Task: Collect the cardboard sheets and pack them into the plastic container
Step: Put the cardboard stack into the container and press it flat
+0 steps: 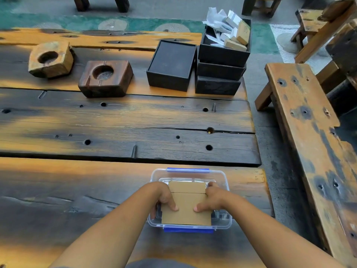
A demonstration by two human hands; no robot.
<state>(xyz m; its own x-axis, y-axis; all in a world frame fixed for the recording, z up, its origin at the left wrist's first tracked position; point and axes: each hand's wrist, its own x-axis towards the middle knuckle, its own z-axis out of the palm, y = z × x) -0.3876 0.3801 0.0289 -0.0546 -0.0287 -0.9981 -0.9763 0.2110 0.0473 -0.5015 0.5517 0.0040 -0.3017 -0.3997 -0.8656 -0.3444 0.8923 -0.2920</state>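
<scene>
Seen from above, left to right across a scorched plank surface (pixel 116 120): upper left, a pale wooden block (pixel 50 59) with a round hollow; just right of it, a darker brown block (pixel 105 79) with the same kind of hollow; right of centre, an open black box (pixel 172 65) standing empty; beside that, a stack of black boxes (pixel 220 74), the topmost stuffed with white paper and small tan packets; far right, a weathered wooden bench (pixel 309 132) set apart from the planks. Lower centre, at the near edge: a clear plastic container (pixel 224 177) with blue clips at front and back, lid off and nowhere in sight. Left hand (pixel 164 198) and right hand (pixel 212 198) both clamped on the cardboard sheets (pixel 186 215), thumbs pressed flat on the top face, fingers curled round the side edges. Cardboard lying over the container's opening, far end dipping inside, near end apparently riding at rim level, so probably mid-insertion rather than seated. No loose cardboard visible elsewhere on the planks, suggesting collection finished. Left to do, by the look of it: press the stack fully down and let go; number of sheets in the stack impossible to tell.
</scene>
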